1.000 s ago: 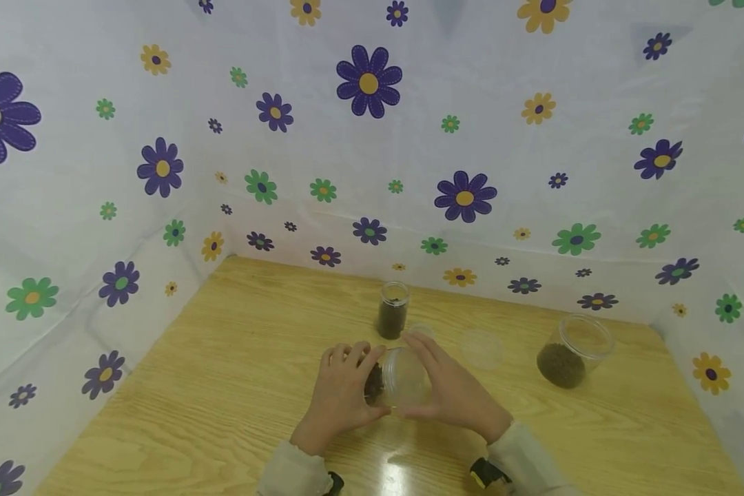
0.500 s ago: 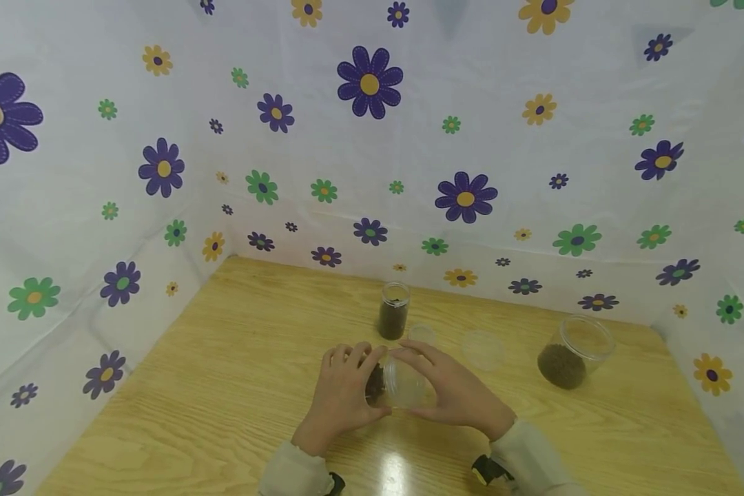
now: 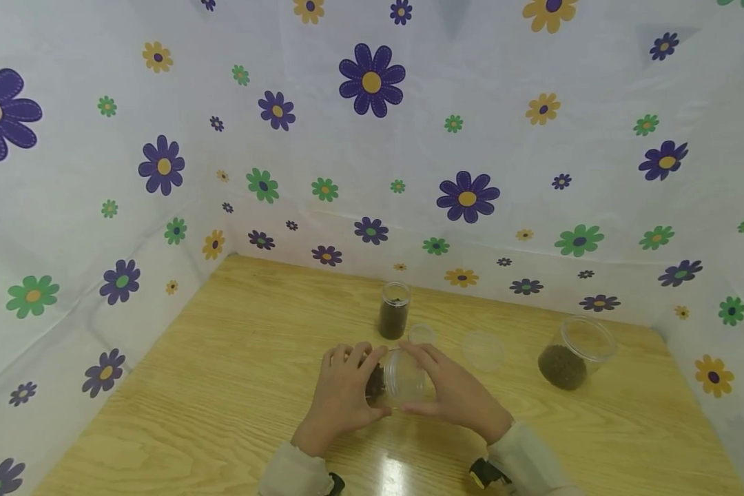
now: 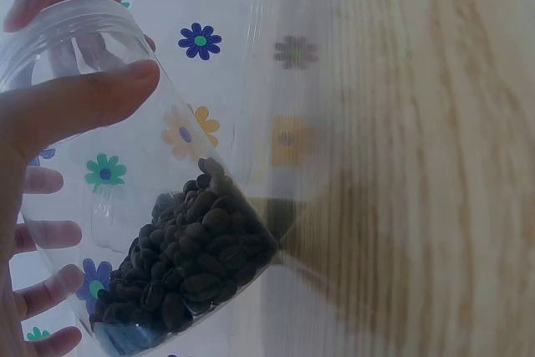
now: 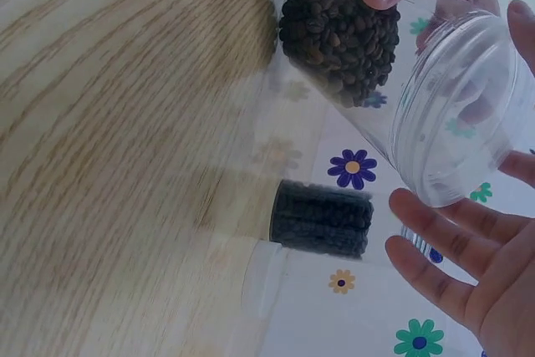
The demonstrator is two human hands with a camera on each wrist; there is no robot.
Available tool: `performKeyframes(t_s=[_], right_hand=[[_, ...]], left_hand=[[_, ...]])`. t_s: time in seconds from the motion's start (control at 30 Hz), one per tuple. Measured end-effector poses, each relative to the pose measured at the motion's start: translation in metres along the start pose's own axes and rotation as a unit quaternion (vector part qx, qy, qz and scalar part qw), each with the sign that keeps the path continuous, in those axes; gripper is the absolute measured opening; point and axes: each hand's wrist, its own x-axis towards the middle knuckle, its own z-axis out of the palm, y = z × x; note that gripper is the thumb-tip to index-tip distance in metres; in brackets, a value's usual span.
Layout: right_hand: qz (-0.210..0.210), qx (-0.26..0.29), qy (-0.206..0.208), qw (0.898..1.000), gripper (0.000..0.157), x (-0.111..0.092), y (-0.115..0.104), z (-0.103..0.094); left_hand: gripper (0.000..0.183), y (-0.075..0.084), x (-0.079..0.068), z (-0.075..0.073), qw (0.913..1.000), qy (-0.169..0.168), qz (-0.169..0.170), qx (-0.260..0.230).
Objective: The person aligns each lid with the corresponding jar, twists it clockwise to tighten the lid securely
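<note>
A clear plastic jar [image 5: 334, 81], partly filled with dark coffee beans [image 4: 192, 248], leans with its bottom edge touching the table. My left hand [image 3: 341, 393] grips the jar's body, thumb on one side and fingers round the other. At the jar's top is a clear ribbed lid [image 5: 451, 114]. My right hand [image 3: 455, 389] is curled round this lid, thumb below and fingers above in the head view. In the right wrist view some fingers [image 5: 426, 223] of that hand are spread beside the lid's edge.
Behind the hands stands a narrow jar [image 3: 393, 317] of dark contents. A wide open jar [image 3: 567, 358] with dark grains is at the right. A small clear lid [image 3: 422, 335] and a larger one [image 3: 483, 350] lie on the wooden table [image 3: 223, 372]. Flowered cloth [image 3: 322, 138] encloses the table.
My right fingers reached left over the lid half a second ago and have now drawn back to the right. My left hand and the jar have stayed nearly still.
</note>
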Motion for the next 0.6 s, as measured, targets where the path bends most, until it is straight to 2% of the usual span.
performKeyframes(t_s=[0.13, 0.3, 0.43, 0.6], right_hand=[[-0.007, -0.026, 0.007, 1.000, 0.096, 0.0006, 0.0008, 0.0011], [-0.067, -0.046, 0.029, 0.996, 0.112, 0.0030, 0.0049, -0.0016], [-0.112, -0.039, 0.024, 0.993, 0.106, 0.0044, 0.0068, -0.0043], [-0.143, -0.030, 0.012, 0.989, 0.095, 0.0050, 0.0068, -0.0058]], left_hand=[[0.098, 0.0000, 0.0004, -0.0007, 1.0000, 0.003, 0.004, 0.005], [0.098, 0.0003, 0.0007, -0.0003, 0.9999, 0.008, 0.008, 0.002], [0.098, 0.0003, 0.0005, 0.0006, 0.9999, 0.011, 0.007, -0.001], [0.099, 0.0000, 0.0003, 0.0017, 0.9999, 0.010, 0.008, 0.004]])
